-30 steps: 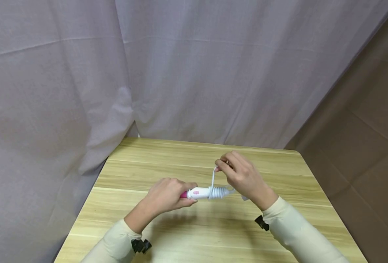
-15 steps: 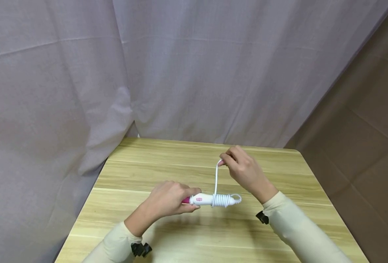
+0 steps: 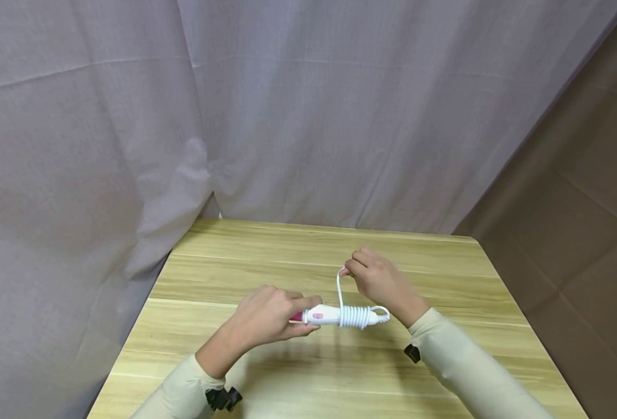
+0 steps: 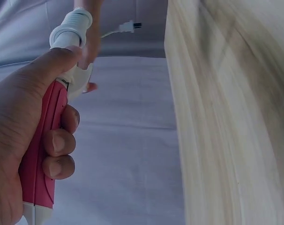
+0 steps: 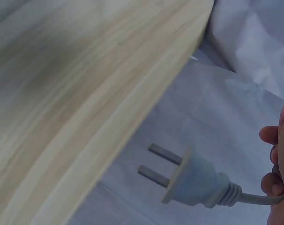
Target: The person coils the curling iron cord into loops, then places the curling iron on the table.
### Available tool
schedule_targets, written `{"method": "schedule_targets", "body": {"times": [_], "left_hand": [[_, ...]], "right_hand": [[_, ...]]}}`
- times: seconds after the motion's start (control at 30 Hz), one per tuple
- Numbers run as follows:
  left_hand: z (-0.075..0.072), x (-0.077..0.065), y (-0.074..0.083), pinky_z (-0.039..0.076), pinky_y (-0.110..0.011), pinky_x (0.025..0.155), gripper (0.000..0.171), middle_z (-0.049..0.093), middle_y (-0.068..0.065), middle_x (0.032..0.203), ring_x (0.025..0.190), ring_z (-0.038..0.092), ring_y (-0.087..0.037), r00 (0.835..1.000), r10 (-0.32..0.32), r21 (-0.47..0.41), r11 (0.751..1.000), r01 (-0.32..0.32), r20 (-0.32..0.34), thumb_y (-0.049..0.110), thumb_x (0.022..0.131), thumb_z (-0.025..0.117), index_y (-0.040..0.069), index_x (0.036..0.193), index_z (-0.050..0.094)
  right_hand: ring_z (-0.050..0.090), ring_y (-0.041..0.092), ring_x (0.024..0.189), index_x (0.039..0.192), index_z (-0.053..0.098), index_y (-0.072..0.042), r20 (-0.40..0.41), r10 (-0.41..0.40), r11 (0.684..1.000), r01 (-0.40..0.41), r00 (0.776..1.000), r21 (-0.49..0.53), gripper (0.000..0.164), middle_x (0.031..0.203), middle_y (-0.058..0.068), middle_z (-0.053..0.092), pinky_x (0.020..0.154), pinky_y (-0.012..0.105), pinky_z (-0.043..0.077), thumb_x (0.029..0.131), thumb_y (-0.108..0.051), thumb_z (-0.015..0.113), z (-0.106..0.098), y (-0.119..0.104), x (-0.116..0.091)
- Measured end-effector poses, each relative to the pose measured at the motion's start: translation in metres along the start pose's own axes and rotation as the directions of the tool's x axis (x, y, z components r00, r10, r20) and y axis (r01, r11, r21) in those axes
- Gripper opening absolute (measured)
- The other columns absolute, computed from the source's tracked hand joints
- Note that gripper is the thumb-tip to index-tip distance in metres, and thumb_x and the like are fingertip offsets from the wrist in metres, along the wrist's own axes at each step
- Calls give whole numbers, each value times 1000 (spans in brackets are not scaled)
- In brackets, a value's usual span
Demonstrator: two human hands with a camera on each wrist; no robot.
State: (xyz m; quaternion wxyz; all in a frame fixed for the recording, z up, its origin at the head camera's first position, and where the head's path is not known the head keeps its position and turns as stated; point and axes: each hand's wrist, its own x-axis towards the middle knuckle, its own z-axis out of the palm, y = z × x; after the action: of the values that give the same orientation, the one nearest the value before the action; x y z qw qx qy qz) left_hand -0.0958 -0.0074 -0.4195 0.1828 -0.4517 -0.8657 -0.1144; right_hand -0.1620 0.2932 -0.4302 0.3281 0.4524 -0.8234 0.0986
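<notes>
A hair iron [image 3: 323,315], white at the handle and pink along its plates, is held above the table. Round its pink part curls my left hand [image 3: 268,314], with the thumb along the top in the left wrist view. White cord [image 3: 355,317] lies in several tight coils about the handle, and a small loop of it leaves the handle's end. My right hand [image 3: 384,284] is up and to the right, pinching the cord that rises from the coils. From that hand hangs the cord's end with a two-pin plug [image 5: 193,180], seen in the right wrist view.
Beneath both hands is a wooden table [image 3: 298,384] with light grain. Grey cloth [image 3: 308,116] hangs behind it and at the left, and brown-looking cloth [image 3: 575,233] at the right. Dark clips [image 3: 223,398] sit on the sleeves at the wrists.
My right hand has lifted the cord, then come lower and a little left. The hair iron has shifted slightly right and down, its end loop now visible. My left hand keeps its grip.
</notes>
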Motion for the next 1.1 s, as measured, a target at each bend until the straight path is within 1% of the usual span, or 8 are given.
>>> {"method": "schedule_targets", "body": {"times": [0.17, 0.4, 0.5, 0.6, 0.67, 0.8, 0.9, 1.1], "left_hand": [[-1, 0, -1, 27, -17, 44, 34, 63, 16, 72, 51, 37, 3, 999, 8, 23, 1000, -7, -53, 56, 96, 81, 32, 120, 77], [-5, 2, -3, 24, -16, 46, 36, 63, 17, 73, 53, 34, 4, 998, -12, 36, 999, 14, -68, 55, 95, 83, 32, 121, 78], [-8, 4, -4, 24, -16, 46, 39, 65, 16, 73, 53, 35, 3, 996, -8, 47, 999, 12, -84, 55, 95, 84, 31, 124, 78], [-11, 6, -6, 25, -17, 45, 39, 66, 16, 74, 52, 36, 3, 995, -7, 60, 998, 13, -99, 55, 94, 84, 30, 124, 79], [-13, 6, -7, 25, -17, 45, 39, 66, 16, 74, 52, 37, 3, 994, -10, 62, 998, 17, -104, 54, 94, 85, 30, 124, 80], [-14, 5, -10, 24, -16, 45, 40, 67, 16, 74, 52, 36, 3, 995, -26, 64, 997, 32, -96, 54, 94, 84, 29, 125, 80], [-14, 5, -11, 24, -16, 45, 41, 68, 16, 76, 52, 36, 3, 996, -37, 75, 996, 44, -84, 55, 95, 83, 30, 127, 80], [-13, 5, -14, 23, -16, 44, 43, 74, 14, 81, 52, 36, 3, 995, -72, 76, 994, 77, -63, 56, 95, 82, 30, 129, 80]], "right_hand": [[52, 15, 75, 91, 69, -6, 36, 3, 1000, -4, 999, 31, 13, 83, 0, 58, 64, 27, 51, 92, -4, 82, 6, -9, -9], [48, 11, 73, 88, 67, -12, 56, 20, 997, -24, 998, 67, 18, 81, -5, 57, 60, 24, 47, 91, -8, 84, 14, -19, -26], [50, 11, 74, 86, 65, -14, 69, 35, 997, -39, 997, 62, 25, 82, -5, 59, 62, 26, 49, 83, -1, 87, 17, -25, -33], [50, 9, 75, 86, 60, -17, 94, 103, 989, -112, 990, 99, 39, 83, -7, 57, 63, 25, 50, 70, 7, 87, 19, -33, -39], [51, 8, 73, 88, 60, -17, 96, 114, 987, -124, 989, 104, 41, 83, -6, 57, 63, 24, 50, 68, 7, 86, 20, -38, -43], [59, 10, 71, 87, 70, -16, 62, 23, 999, -24, 998, 26, 22, 84, -3, 63, 65, 29, 56, 83, -11, 91, 23, -48, -49], [64, 10, 70, 84, 75, -18, 20, -45, 999, 45, 999, 15, 12, 81, -5, 70, 66, 32, 56, 92, -20, 84, 24, -53, -53], [55, 6, 65, 79, 64, -16, -27, -129, 992, 129, 991, -2, 43, 74, -9, 66, 63, 23, 52, 118, -27, 52, 17, -67, -51]]}}
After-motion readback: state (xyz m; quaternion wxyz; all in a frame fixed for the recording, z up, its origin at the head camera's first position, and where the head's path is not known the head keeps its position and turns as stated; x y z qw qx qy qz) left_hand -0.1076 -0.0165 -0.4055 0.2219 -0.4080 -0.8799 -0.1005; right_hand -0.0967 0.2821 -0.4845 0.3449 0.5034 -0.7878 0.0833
